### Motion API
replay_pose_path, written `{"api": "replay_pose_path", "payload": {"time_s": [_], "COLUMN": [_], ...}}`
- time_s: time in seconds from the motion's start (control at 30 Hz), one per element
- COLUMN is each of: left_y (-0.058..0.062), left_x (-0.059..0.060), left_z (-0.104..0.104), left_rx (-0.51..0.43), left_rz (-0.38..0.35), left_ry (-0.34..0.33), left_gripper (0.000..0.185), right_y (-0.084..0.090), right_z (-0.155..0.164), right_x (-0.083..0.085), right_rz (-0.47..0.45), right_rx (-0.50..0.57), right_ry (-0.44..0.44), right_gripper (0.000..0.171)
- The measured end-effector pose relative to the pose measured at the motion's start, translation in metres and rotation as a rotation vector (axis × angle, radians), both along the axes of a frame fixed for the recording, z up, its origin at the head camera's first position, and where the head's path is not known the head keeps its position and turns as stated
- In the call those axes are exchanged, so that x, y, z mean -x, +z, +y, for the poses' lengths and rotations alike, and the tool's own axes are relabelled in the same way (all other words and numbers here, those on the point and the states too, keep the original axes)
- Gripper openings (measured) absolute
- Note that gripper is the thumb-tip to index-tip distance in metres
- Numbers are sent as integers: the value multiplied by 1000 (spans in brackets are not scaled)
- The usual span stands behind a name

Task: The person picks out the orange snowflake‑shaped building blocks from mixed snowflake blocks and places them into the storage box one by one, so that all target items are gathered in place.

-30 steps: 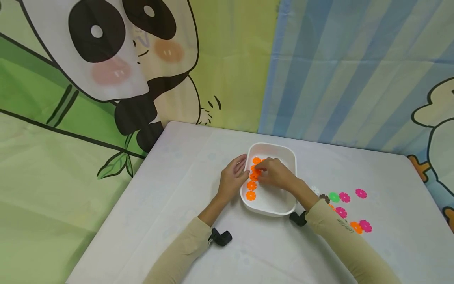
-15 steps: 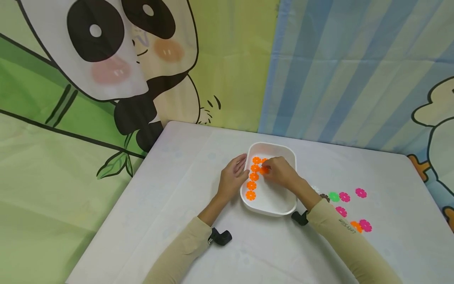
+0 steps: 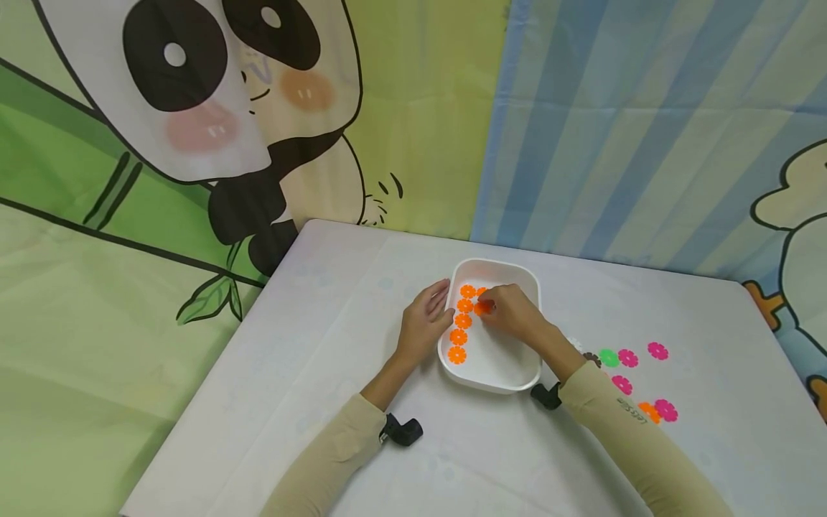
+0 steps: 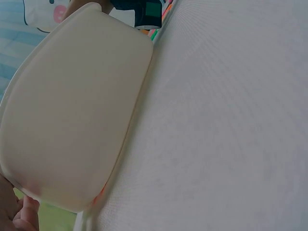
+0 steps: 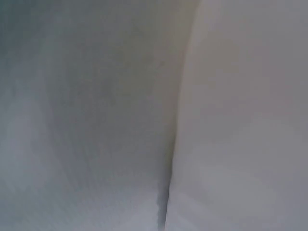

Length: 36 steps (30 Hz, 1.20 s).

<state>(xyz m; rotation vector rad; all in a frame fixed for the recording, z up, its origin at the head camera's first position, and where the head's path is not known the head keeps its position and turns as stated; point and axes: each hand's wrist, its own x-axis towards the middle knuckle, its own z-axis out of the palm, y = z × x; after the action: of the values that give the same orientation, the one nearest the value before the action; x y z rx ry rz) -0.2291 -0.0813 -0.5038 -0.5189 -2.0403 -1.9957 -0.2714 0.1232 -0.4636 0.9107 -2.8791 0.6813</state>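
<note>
Right hand (image 3: pixel 513 310) pinches an orange flower disc (image 3: pixel 481 308) inside the white tray (image 3: pixel 494 271), best set gently beside the orange row (image 3: pixel 460 329) while the flat, relaxed left hand (image 3: pixel 423 327) steadies the tray's left wall.

The head view looks forward and down from above the surface (image 3: pixel 336 345) at the white tray (image 3: pixel 526 283); the left wrist view sits low, close against that tray's outer wall (image 4: pixel 72 110); the right wrist view shows only blurred white.
</note>
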Motion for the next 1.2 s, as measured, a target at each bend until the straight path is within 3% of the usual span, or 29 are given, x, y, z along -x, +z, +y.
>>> {"api": "replay_pose_path", "payload": {"time_s": [0.1, 0.23, 0.33, 0.43, 0.63, 0.83, 1.07, 1.2], "left_y": [2, 16, 28, 32, 32, 32, 32, 28], "left_x": [-1, -8, -14, -16, -18, -18, -18, -17], "left_z": [1, 2, 1, 1, 1, 0, -1, 0], "left_rx": [1, -16, -23, -18, -9, -11, -18, -15], "left_rz": [-14, 8, 35, 40, 30, 10, -2, -1], "left_ry": [2, -25, -46, -42, -23, -23, -18, -9], "left_gripper": [52, 52, 50, 49, 50, 50, 50, 50], "right_y": [0, 1, 3, 11, 34, 50, 51, 41], "right_z": [1, 3, 4, 7, 28, 69, 125, 152], "right_x": [1, 0, -2, -5, -16, -33, -60, -78], "right_rz": [-5, -7, -13, -29, -27, 25, 16, -13], "right_rx": [-1, 10, 52, 115, 201, 186, 140, 88], "right_ry": [-3, -20, -36, -51, -96, -180, -292, -269], "right_gripper": [24, 25, 28, 31, 33, 34, 35, 34]}}
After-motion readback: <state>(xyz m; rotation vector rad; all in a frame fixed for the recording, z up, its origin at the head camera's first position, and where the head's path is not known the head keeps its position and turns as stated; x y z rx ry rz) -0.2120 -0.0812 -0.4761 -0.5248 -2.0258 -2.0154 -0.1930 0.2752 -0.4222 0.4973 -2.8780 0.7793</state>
